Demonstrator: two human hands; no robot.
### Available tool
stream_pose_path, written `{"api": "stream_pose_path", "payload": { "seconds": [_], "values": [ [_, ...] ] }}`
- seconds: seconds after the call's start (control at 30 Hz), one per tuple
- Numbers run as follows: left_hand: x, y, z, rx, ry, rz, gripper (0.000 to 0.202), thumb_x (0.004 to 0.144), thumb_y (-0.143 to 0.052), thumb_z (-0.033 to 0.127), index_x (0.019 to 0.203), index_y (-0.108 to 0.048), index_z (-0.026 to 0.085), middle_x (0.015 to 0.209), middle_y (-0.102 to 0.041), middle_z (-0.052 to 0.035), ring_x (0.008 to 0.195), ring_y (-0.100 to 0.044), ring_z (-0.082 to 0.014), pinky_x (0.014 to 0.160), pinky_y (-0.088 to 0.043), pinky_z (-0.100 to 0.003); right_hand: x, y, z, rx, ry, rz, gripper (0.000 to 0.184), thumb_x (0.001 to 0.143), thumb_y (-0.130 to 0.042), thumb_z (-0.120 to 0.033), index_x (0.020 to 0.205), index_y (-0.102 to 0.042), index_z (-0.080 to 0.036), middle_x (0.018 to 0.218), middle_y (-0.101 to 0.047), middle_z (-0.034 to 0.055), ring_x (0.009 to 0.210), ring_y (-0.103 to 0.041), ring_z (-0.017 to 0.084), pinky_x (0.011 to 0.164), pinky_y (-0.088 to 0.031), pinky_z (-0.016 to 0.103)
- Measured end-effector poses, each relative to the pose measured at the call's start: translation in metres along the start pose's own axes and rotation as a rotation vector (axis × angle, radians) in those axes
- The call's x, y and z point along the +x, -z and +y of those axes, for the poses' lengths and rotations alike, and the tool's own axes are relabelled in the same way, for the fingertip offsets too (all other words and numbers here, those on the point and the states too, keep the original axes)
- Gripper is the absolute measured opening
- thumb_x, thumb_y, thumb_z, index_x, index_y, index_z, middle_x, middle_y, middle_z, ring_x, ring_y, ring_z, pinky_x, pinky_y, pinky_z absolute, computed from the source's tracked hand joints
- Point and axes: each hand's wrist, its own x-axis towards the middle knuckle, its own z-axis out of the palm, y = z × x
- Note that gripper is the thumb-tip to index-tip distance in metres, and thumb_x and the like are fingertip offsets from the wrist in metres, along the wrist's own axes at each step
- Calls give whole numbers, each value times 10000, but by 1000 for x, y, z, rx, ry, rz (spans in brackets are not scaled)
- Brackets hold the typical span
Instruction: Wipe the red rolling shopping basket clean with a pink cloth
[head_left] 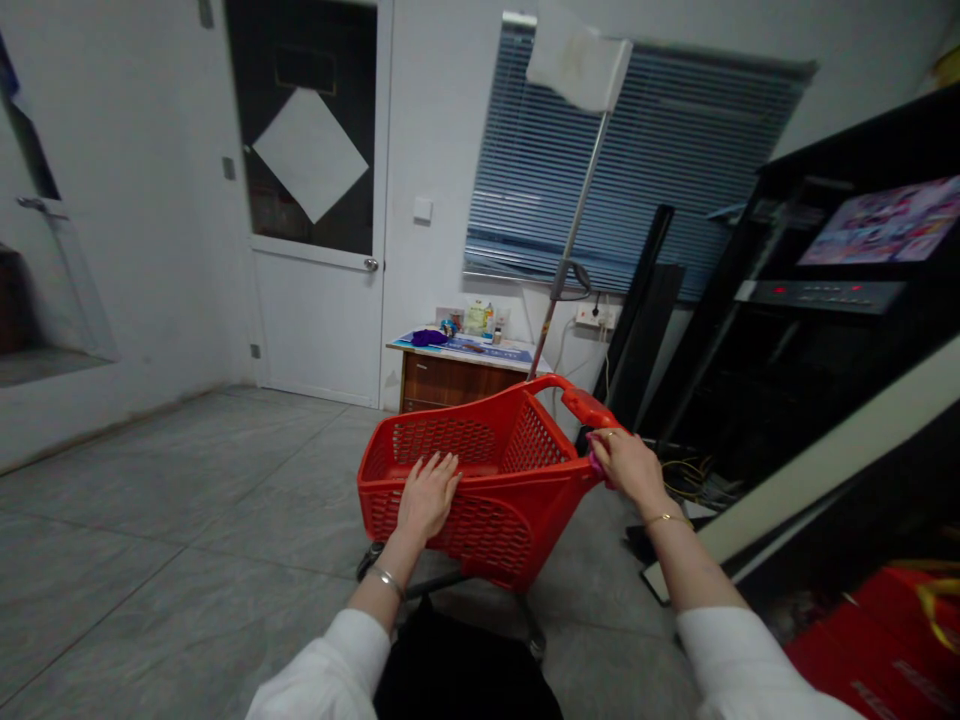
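Note:
A red plastic shopping cart (487,530) stands side-on in front of me, its basket bare inside as far as I can see. My left hand (429,494) rests on the near rim, fingers stretched out and lying flat over the edge. At the handle end, my right hand (626,465) is closed round a pink cloth (598,456), pressed against the cart's corner just below the red handle (589,408). Most of the cloth is hidden under my fingers.
Behind the cart is a low wooden cabinet (461,378) with bottles and a purple cloth (430,338) on top. A pole with a white flag (581,65) rises behind the handle. Black racks with a lit screen (885,225) and red boxes (862,650) line the right.

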Motion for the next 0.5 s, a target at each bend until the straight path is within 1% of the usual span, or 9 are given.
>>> {"api": "stream_pose_path", "payload": {
  "seconds": [0.07, 0.13, 0.2, 0.23, 0.27, 0.3, 0.37, 0.43, 0.5],
  "values": [
    [1, 2, -10, 15, 19, 1, 448, 1005, -298, 377, 1373, -545, 313, 1447, -527, 7, 1402, -409, -216, 1196, -250, -460, -4, 5, -9, -2, 16, -14, 275, 955, -478, -370, 983, -725, -253, 1005, -716, 49, 840, -643, 174, 758, -429, 285],
    [4, 6, -17, 44, 56, -7, 444, 1000, -296, 349, 1336, -583, 307, 1429, -547, -1, 1402, -410, -229, 1187, -260, -481, -10, 5, -23, -9, 21, 15, 283, 959, -467, -369, 989, -719, -243, 990, -710, 49, 822, -638, 172, 722, -414, 278],
    [10, 10, -15, 68, 120, -26, 451, 997, -288, 318, 1313, -607, 280, 1407, -569, -23, 1406, -401, -260, 1168, -278, -520, -15, 2, -37, -21, 20, 62, 288, 960, -460, -360, 995, -716, -232, 977, -704, 55, 791, -627, 170, 714, -402, 282],
    [14, 12, -9, 71, 147, -37, 459, 996, -280, 305, 1315, -607, 262, 1402, -574, -35, 1410, -392, -278, 1157, -290, -539, -18, 0, -45, -26, 18, 87, 286, 959, -461, -351, 1000, -715, -228, 967, -701, 58, 775, -620, 169, 714, -396, 285],
    [19, 13, 1, 63, 169, -46, 469, 1000, -269, 308, 1329, -596, 244, 1409, -568, -48, 1414, -382, -294, 1145, -305, -553, -21, -3, -52, -30, 17, 111, 280, 955, -465, -341, 1003, -715, -225, 954, -699, 61, 761, -613, 168, 712, -389, 288],
    [25, 14, 15, 43, 158, -59, 482, 1004, -249, 304, 1352, -575, 230, 1427, -552, -50, 1415, -377, -302, 1136, -322, -555, -24, -5, -60, -32, 14, 134, 273, 950, -470, -328, 1002, -715, -221, 935, -697, 63, 748, -605, 167, 707, -381, 291],
    [36, 12, 50, -12, 45, -66, 496, 1012, -218, 294, 1402, -519, 237, 1458, -521, -43, 1431, -352, -289, 1144, -319, -547, -31, -9, -77, -27, 14, 175, 260, 942, -477, -302, 1002, -712, -209, 906, -693, 67, 731, -590, 167, 703, -368, 294],
    [43, 6, 89, -68, -52, -71, 509, 1015, -189, 276, 1451, -451, 253, 1497, -477, -34, 1452, -312, -268, 1154, -311, -535, -37, -10, -89, 2, 21, 213, 259, 941, -475, -286, 1019, -707, -203, 913, -693, 69, 730, -580, 169, 710, -364, 297],
    [44, -3, 122, -130, -86, -99, 521, 1015, -164, 256, 1477, -407, 260, 1525, -439, -28, 1455, -308, -257, 1158, -314, -525, -43, -8, -89, 57, 42, 234, 271, 947, -465, -286, 1059, -699, -210, 952, -697, 67, 753, -579, 173, 731, -375, 298]
  ]
}}
